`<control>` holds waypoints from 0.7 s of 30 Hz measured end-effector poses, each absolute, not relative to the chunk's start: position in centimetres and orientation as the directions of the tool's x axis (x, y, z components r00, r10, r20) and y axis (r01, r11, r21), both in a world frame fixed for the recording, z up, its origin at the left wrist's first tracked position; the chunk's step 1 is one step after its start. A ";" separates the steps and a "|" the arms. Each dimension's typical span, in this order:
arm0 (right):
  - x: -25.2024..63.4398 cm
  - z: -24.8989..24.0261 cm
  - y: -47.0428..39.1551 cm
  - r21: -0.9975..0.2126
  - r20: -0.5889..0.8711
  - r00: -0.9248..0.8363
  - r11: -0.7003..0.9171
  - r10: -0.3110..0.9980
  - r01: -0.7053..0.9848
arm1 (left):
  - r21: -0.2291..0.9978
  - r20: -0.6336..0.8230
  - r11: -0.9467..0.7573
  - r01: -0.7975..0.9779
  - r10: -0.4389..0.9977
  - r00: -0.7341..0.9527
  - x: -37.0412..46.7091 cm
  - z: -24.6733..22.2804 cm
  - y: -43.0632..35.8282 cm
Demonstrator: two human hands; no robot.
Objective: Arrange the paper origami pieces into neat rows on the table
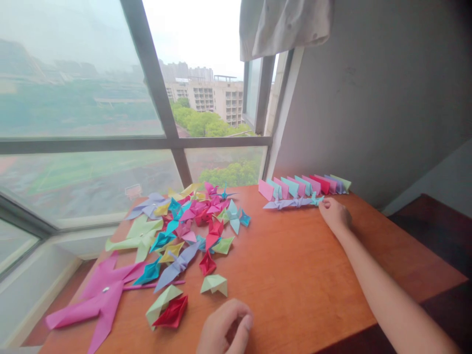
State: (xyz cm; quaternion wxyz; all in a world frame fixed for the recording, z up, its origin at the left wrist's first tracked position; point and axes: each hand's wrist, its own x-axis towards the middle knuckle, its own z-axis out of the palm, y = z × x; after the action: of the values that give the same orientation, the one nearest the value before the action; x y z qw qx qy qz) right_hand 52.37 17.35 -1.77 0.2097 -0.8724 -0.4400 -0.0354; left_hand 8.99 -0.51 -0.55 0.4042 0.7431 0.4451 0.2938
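Observation:
My right hand reaches to the back right of the table, its fingers closed on a small teal paper piece. That piece is at the right end of a line of lavender folded papers. Behind them stands a row of folded cards in pink, teal, red, purple and green. My left hand is at the front edge, fingers curled, and whether it holds anything is hidden. Close beyond it are a pale green folded piece and a red paper boat.
A heap of colourful origami covers the left half of the wooden table. A large magenta pinwheel and a green one lie at the left. Windows and a grey wall border the table's back.

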 end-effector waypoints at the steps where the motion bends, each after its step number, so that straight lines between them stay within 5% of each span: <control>1: 52.2 -1.7 17.1 -0.362 0.266 0.626 -0.526 0.733 0.770 | 0.862 0.077 -0.279 0.422 0.897 0.435 9.0 -0.5 -0.5; 6: 49.2 -1.3 16.0 -0.465 0.323 0.597 -0.426 0.734 0.776 | 0.867 0.092 -0.277 0.414 0.906 0.414 9.1 0.0 -0.7; 14: 36.5 -1.3 12.6 -0.632 0.178 0.157 -0.010 0.971 0.775 | 0.878 0.190 -0.284 0.385 0.945 0.265 8.7 0.9 -2.0; 21: 30.0 -1.7 9.2 -0.809 0.083 0.000 0.067 0.997 0.584 | 0.666 0.373 -0.288 0.688 0.928 0.028 2.8 3.9 0.0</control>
State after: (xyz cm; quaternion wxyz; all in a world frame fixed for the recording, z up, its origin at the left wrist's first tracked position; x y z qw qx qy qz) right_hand 30.04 9.21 -1.73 0.3482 -0.6154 -0.6422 0.2959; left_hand 2.80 0.01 3.88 0.1526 0.7004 0.5768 0.3918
